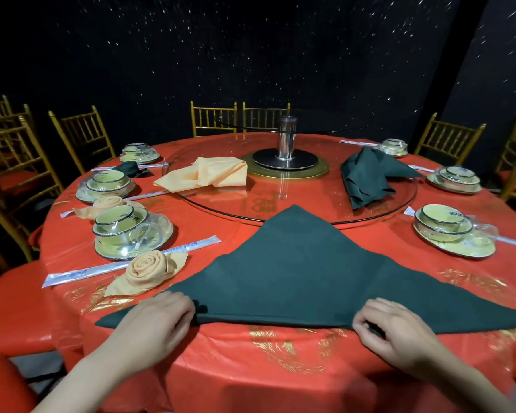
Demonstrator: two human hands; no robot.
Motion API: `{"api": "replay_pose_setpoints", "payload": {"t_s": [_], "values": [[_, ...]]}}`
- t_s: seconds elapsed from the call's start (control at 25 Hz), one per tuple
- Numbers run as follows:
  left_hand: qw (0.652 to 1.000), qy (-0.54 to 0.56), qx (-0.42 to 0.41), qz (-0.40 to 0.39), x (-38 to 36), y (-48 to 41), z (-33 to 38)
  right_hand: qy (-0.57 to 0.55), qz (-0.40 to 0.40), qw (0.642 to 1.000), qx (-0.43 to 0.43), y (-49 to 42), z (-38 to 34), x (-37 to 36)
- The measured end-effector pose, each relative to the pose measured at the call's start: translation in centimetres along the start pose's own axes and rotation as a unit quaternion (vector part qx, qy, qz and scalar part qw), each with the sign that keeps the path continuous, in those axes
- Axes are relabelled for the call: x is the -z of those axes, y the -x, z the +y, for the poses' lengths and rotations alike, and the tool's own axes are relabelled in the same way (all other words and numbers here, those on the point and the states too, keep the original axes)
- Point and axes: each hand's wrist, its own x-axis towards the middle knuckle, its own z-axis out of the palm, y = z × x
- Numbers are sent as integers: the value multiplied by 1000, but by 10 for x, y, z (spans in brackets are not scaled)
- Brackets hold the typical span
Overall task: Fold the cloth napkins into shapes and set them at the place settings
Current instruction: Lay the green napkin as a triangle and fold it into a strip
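Observation:
A dark green napkin [298, 272] lies flat as a big triangle on the red tablecloth [280, 371], its long edge toward me. My left hand [158, 320] grips that near edge at the left with curled fingers. My right hand [390, 329] pinches the same edge at the right. A peach napkin rolled into a rose [149, 271] sits left of the triangle. Another peach rose [108, 204] lies farther back on the left. Loose on the glass turntable [280, 204] are a peach napkin [212, 174] and a dark green napkin [367, 177].
Wrapped bowl-and-plate settings [128, 231] [450, 231] ring the table, with wrapped chopsticks [125, 265] beside them. A small folded dark green napkin [130, 169] lies at a far left setting. A steel post [286, 141] stands mid-turntable. Gold chairs [81, 135] surround the table.

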Motion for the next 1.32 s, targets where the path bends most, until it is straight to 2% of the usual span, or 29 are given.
{"api": "replay_pose_setpoints", "payload": {"t_s": [0.16, 0.28, 0.36, 0.44, 0.52, 0.64, 0.76, 0.88, 1.0, 1.08, 1.24, 1.32], "values": [[997, -32, 71, -22, -13, -7, -3, 46, 6, 997, -66, -10, 13, 1], [987, -51, 122, -85, -6, -18, -3, 90, -45, 990, -101, -25, 15, 3], [980, -85, 157, -91, -2, -26, 5, 112, -76, 984, -117, -33, 14, 2], [989, -81, 123, -31, -7, -39, 32, 122, -98, 980, -123, -39, 13, 2], [999, 6, 45, 16, -20, -58, 85, 123, -115, 978, -125, -42, 13, 4], [997, 44, -56, 1, -52, -87, 166, 122, -119, 979, -113, -43, 12, 7], [997, 41, -33, -60, -70, -105, 192, 94, -103, 985, -101, -41, 12, 6], [995, 42, -18, -86, -81, -103, 190, 47, -89, 990, -98, -26, 30, 11], [992, 59, -12, -114, -83, -100, 190, 47, -13, 995, -85, 10, 73, 20], [993, 59, -6, -103, -80, -102, 192, 26, 30, 992, -117, 31, 100, 31], [995, 51, -9, -89, -82, -105, 189, 43, 31, 985, -167, 43, 120, 42], [991, 46, -2, -127, -84, -102, 190, 76, -10, 980, -183, 39, 124, 45]]}}
